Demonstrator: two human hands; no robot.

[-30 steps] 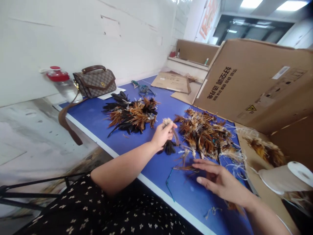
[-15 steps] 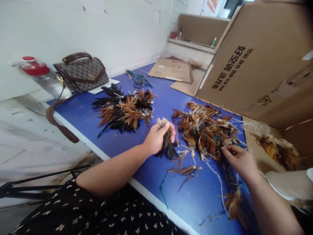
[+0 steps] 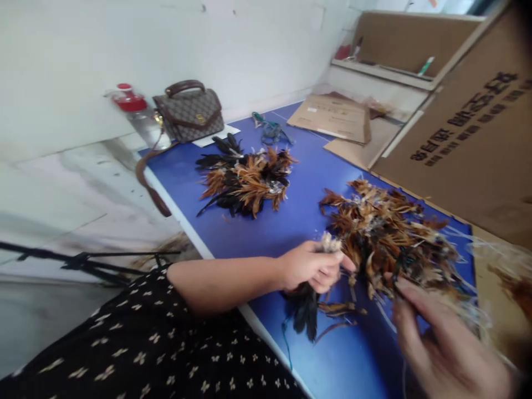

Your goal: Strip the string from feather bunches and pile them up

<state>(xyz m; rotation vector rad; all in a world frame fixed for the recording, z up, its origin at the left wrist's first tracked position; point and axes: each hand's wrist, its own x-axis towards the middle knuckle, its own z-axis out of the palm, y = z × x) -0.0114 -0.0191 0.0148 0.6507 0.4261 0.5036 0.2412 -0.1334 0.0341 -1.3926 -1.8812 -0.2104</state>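
Observation:
My left hand (image 3: 313, 267) is closed around a bunch of feathers (image 3: 306, 311). Pale quill ends stick up above the thumb, and black plumes hang out below the fist. At the near side of a large heap of brown feathers (image 3: 380, 233), my right hand (image 3: 449, 338) makes a pinch with thumb and forefinger. Something small and dark shows at those fingertips, too blurred to name. Loose brown feathers (image 3: 338, 309) lie on the blue table (image 3: 266, 244) beneath my left hand. Farther left is a second pile of black and brown feathers (image 3: 249, 180).
A patterned handbag (image 3: 193, 113) and a red-capped bottle (image 3: 139, 113) stand at the far left. Flattened cardboard (image 3: 330, 119) lies at the back. A tall cardboard panel (image 3: 465, 144) borders the right side. Teal cord (image 3: 270, 130) lies behind the piles.
The camera view has swung, so everything sits farther right. My left hand has come nearer to me with its feathers, its fist tighter. My right hand has risen closer to the camera, still pinching.

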